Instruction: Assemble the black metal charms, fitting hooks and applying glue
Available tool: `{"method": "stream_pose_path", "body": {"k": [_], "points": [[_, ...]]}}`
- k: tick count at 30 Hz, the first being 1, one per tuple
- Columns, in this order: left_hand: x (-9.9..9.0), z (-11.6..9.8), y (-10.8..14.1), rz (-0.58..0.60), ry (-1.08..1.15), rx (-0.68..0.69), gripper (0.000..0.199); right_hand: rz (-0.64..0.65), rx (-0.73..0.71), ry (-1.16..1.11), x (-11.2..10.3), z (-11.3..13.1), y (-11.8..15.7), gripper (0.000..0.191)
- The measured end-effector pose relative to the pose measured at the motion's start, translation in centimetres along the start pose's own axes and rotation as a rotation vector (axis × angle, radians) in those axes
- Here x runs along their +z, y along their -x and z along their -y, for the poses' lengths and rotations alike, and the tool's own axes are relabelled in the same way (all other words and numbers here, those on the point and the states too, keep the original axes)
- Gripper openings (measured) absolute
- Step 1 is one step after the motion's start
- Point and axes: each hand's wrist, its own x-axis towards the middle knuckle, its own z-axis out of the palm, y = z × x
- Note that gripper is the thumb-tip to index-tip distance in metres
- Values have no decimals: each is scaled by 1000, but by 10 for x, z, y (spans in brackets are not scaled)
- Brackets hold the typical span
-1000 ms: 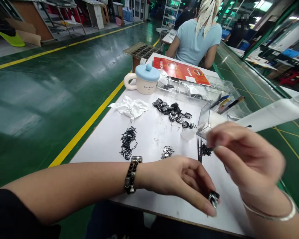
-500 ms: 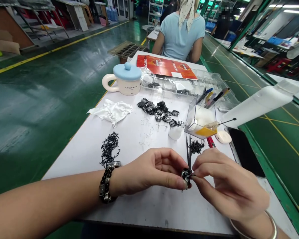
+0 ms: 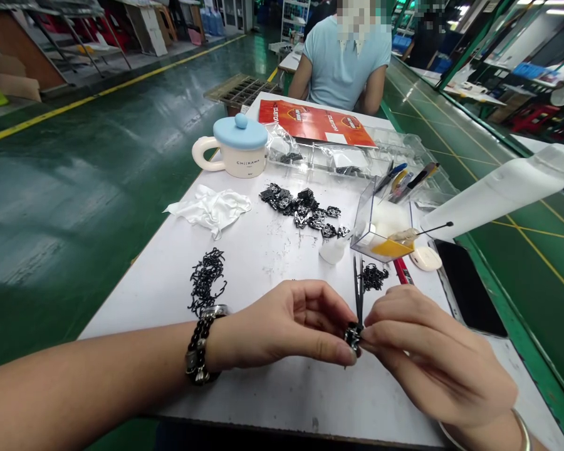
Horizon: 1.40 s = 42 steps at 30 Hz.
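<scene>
My left hand (image 3: 291, 322) grips a small black-and-silver part (image 3: 353, 337) between thumb and fingers, above the near side of the table. Against the right edge of that part, my right hand (image 3: 435, 351) is closed in a pinch; whatever its fingertips hold is too small and hidden to name. Black tweezers (image 3: 358, 285) lie just beyond the part, points away from me. To their right is a small heap of tiny black pieces (image 3: 374, 276). More curved black pieces (image 3: 207, 279) are piled beyond my left wrist. Similar black-and-silver parts (image 3: 303, 210) lie in a cluster farther back.
A lidded mug (image 3: 244, 156) and a white cloth (image 3: 211, 207) stand at left. At right are a clear pen box (image 3: 380, 219), a small white bottle (image 3: 333, 250), a large white bottle (image 3: 498, 194) and a phone (image 3: 472, 288). A person in light blue (image 3: 345, 69) sits ahead.
The view has shifted very slightly. My right fingers have moved a little against the part's edge, and the part has turned slightly in my left hand.
</scene>
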Motion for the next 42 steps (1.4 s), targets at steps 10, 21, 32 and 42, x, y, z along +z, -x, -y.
{"method": "stream_pose_path", "body": {"k": [10,21,32,42], "points": [[1,1,-1,11,22,11,33,-3,205,-213,3,-3,2,19],[2,2,0,58,4,53,29,34,381,-486,5,-8,2,16],[-1,2,-1,66,-63,-107,39,298,357,-428,-2,-13,1,19],[2,-1,0,34,-96,-164,39,311,408,-481,-2,-12,1,14]]}}
